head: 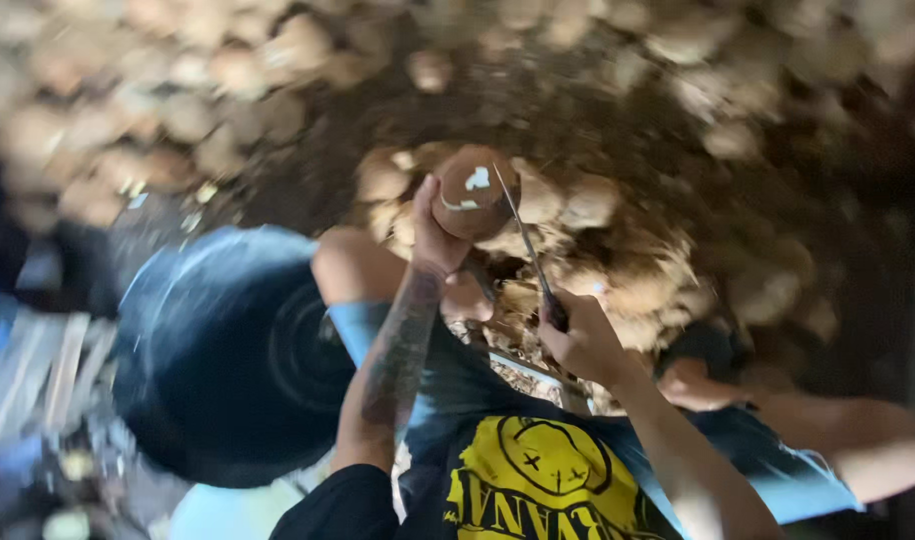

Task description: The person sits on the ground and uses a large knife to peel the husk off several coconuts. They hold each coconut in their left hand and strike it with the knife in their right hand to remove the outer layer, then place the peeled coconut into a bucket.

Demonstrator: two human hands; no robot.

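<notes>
My left hand (433, 235) grips a round brown coconut (471, 192) with pale patches where its shell is chipped, held up in front of me. My right hand (578, 335) holds the dark handle of a long thin blade (523, 235), whose edge rests against the coconut's right side. Both forearms reach up from the bottom of the blurred head view, over my knees and a dark shirt with a yellow print.
A large dark round tub (228, 350) sits at the left by my knee. A heap of husk pieces (618, 270) lies under the hands. Several pale coconuts (178, 110) are piled across the top of the view on dark ground.
</notes>
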